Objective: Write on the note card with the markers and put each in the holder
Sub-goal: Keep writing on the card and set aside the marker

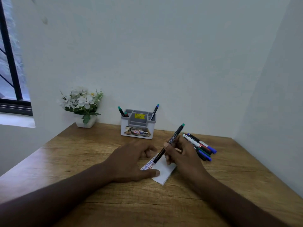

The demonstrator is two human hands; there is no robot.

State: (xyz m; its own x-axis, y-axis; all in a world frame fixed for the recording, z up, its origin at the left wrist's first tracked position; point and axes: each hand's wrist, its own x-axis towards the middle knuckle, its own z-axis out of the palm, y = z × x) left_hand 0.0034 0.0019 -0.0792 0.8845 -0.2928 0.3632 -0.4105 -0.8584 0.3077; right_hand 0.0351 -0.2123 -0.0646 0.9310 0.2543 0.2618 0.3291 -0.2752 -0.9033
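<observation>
I count one note card point(161, 172) at the centre of the frame and one marker point(170, 142) in my right hand point(182, 154). One holder point(138, 126) stands at upper centre with three markers point(154, 113) in it. A loose pile of markers point(199, 145) lies at right; about five, though overlap hides some. One flower pot point(85, 122) sits upper left.

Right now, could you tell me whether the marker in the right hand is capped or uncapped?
Uncapped: the black marker with the green end shows a bare tip on the white note card.
</observation>
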